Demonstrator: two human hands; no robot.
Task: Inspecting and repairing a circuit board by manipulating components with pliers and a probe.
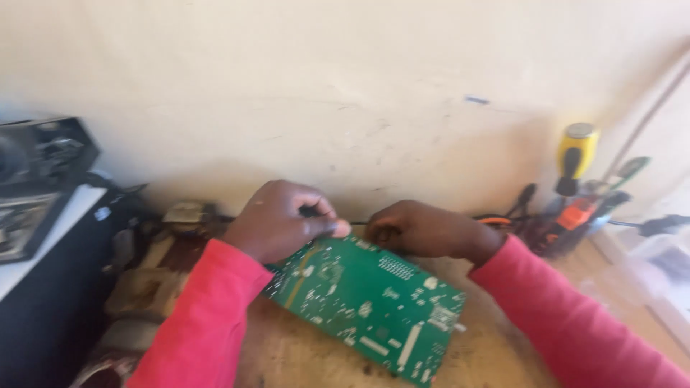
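A green circuit board [374, 302] lies tilted on a worn wooden bench [496, 345] close to a cream wall. My left hand [277, 219] pinches the board's far edge with thumb and fingers. My right hand [420, 228] is curled at the same far edge just to the right; whether it grips the board or something small behind it is hidden. Both arms wear pink-red sleeves.
A yellow-handled screwdriver [575, 154] stands among several tools [568, 219] at the right against the wall. A dark box-like device [43, 237] sits at the left edge. Worn blocks and clutter [154, 284] lie beside my left arm. A clear plastic container [661, 266] is at far right.
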